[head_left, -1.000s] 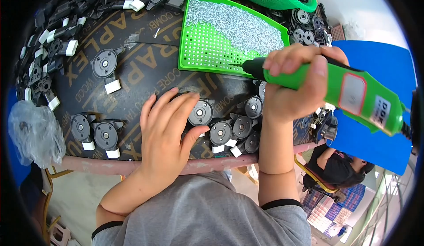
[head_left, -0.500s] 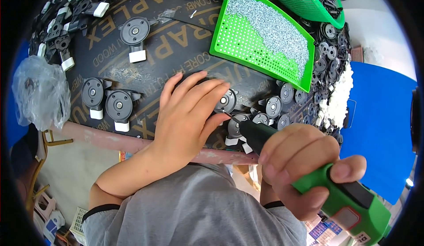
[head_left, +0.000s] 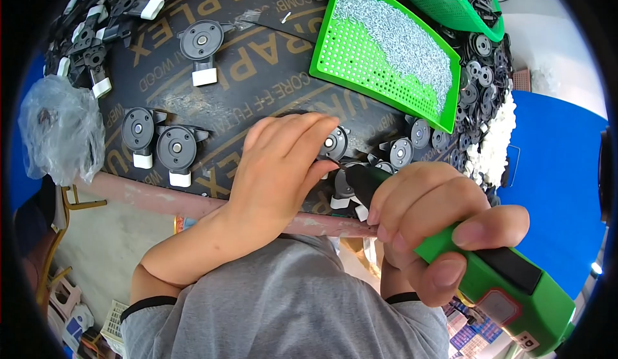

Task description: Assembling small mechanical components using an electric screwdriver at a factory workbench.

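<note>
My right hand (head_left: 432, 220) is wrapped round a green and black electric screwdriver (head_left: 537, 311). Its thin bit slants down to the edge of a round black plastic wheel part (head_left: 335, 142). Closed over that same part is my left hand (head_left: 273, 166), with the thumb near the tip of the bit. Its palm and fingers hide most of the part, and any screw under the bit is too small to make out. Just below the bit lies another black wheel part (head_left: 344, 185) with a white end, partly covered by the screwdriver's nose.
A green perforated tray (head_left: 347, 83) holds many small silver screws. Two wheel parts (head_left: 176, 148) lie at the left, and another (head_left: 201, 39) farther back. A clear plastic bag (head_left: 61, 130) sits at the left edge. Black wheels and white pieces (head_left: 492, 137) pile up at the right.
The fingers of my left hand have drawn in closer round the wheel part. My right hand and the screwdriver have tilted slightly, with the bit still at the part. The whole view has shifted a little.
</note>
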Action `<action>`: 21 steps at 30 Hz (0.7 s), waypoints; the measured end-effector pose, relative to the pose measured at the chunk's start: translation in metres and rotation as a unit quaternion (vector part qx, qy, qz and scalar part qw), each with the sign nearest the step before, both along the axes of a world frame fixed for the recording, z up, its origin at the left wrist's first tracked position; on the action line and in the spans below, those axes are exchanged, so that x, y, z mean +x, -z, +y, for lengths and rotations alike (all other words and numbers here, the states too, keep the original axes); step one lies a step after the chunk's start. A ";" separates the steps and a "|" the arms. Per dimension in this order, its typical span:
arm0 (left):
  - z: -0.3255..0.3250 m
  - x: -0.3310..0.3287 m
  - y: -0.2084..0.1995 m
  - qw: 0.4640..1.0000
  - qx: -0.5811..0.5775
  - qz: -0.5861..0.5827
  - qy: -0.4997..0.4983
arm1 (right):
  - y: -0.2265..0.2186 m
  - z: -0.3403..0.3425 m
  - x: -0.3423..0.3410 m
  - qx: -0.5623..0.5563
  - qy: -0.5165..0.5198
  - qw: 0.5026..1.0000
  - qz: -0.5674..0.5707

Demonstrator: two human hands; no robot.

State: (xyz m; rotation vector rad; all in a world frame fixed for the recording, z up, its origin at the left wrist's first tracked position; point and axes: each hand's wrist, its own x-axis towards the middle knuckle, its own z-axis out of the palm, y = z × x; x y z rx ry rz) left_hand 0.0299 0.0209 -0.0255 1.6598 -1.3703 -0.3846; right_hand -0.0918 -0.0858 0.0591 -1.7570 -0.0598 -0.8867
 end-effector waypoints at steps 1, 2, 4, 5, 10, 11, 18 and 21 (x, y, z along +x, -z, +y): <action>-0.001 0.000 0.001 1.000 0.000 -0.001 -0.002 | -0.001 -0.001 -0.002 -0.014 -0.007 1.000 0.011; -0.001 -0.001 0.001 1.000 -0.002 0.001 -0.002 | -0.001 -0.002 -0.003 -0.028 -0.015 0.999 0.022; -0.002 -0.002 0.002 1.000 -0.004 0.001 -0.005 | 0.000 -0.002 -0.002 -0.046 -0.027 0.998 0.017; -0.001 -0.002 0.003 1.000 -0.011 -0.002 -0.006 | 0.000 -0.002 -0.001 -0.064 -0.037 0.997 0.014; 0.001 0.000 0.007 0.999 -0.026 -0.010 -0.016 | 0.007 0.004 0.002 -0.028 -0.020 0.999 0.000; 0.002 0.001 0.007 0.999 -0.032 -0.005 -0.016 | 0.009 0.006 0.006 -0.005 0.010 1.000 -0.025; 0.014 0.000 0.002 0.996 -0.025 -0.085 -0.016 | -0.022 -0.033 -0.008 -0.053 -0.014 0.996 -0.066; 0.041 0.023 -0.032 0.978 0.063 -0.189 -0.056 | -0.035 -0.054 -0.037 -0.118 0.129 0.984 -0.043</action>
